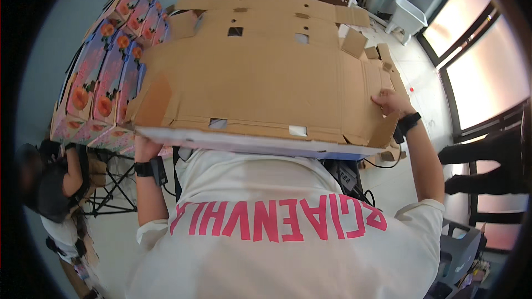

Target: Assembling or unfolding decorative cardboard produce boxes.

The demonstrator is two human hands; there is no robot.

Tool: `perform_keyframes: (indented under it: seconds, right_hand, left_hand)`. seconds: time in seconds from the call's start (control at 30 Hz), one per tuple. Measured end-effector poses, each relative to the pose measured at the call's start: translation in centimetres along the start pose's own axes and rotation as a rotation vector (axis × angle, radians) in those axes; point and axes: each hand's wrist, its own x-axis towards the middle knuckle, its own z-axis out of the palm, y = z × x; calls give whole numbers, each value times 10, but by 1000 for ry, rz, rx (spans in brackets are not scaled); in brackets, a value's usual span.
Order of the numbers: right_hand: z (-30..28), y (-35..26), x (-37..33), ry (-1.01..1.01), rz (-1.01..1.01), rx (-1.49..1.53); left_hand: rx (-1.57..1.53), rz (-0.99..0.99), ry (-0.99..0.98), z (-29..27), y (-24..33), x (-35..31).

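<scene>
A large sheet of brown cardboard (260, 77), a partly folded box blank, spreads across the middle in front of my chest. Its near edge is turned up and shows a pale outer side. Small square cutouts pierce it near the front and the back, and short flaps stand up at its right side. My left hand (147, 147) grips the near left corner from below, its fingers partly hidden by the edge. At the right side, my right hand (392, 102) holds the cardboard, with some fingers over the brown face and the rest out of sight.
Pink and blue boxes with peach pictures (102, 86) stand stacked at the left. Below them, another person (52, 182) is near a black metal frame (113, 188). A white basin (407, 16) stands at the far right, and a grey plastic crate (460, 249) at the lower right.
</scene>
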Motion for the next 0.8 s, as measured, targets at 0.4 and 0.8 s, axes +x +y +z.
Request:
perform_keyframes:
  seconds: [0.4,0.8]
  right_hand:
    - [-12,77,-15,523,-468,1042]
    - [23,303,34,1589,162,654]
  left_hand:
    - [-64,-31,-441,179,27,-60]
    - [-15,-78,-393,145,11,-45]
